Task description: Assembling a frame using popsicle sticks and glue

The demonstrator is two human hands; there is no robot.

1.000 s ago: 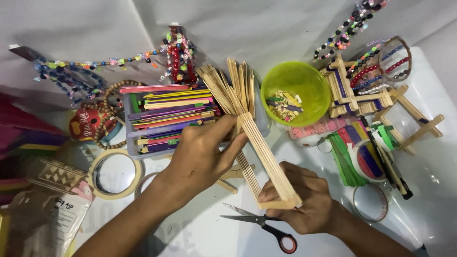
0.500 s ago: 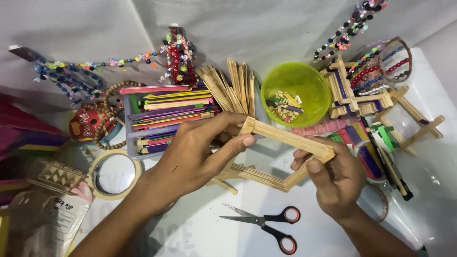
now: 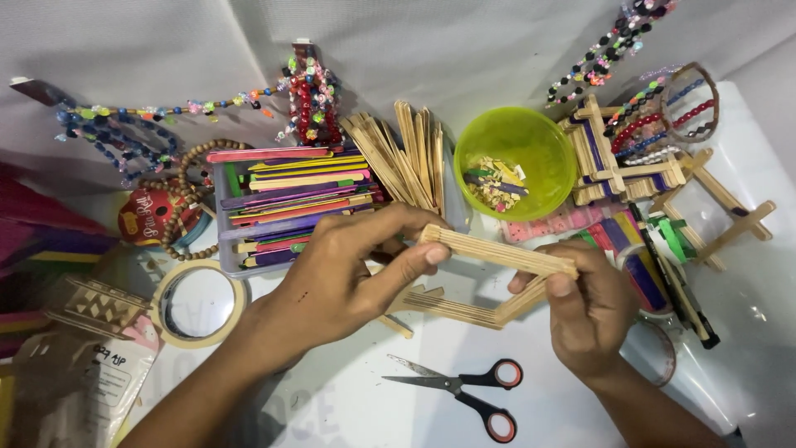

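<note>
The left hand (image 3: 332,278) covers the near left corner of the stick frame (image 3: 489,278), so how the sticks join there can't be seen; the right hand (image 3: 584,311) hides the right corner the same way. Both forearms run off the bottom edge. The bits in the green bowl (image 3: 518,137) are too small to tell apart. The paper packet (image 3: 79,394) is cut off at the lower left, and the bead string (image 3: 618,41) leaves at the top

Scissors (image 3: 464,390), black with red-lined handles, lying on the white worktop (image 3: 332,398). Lime-green bowl (image 3: 516,162) holding small coloured scraps. Tray of coloured craft sticks (image 3: 286,203). Loose plain wooden sticks (image 3: 406,158). Tape roll (image 3: 199,303). Strings of beads (image 3: 311,95).
</note>
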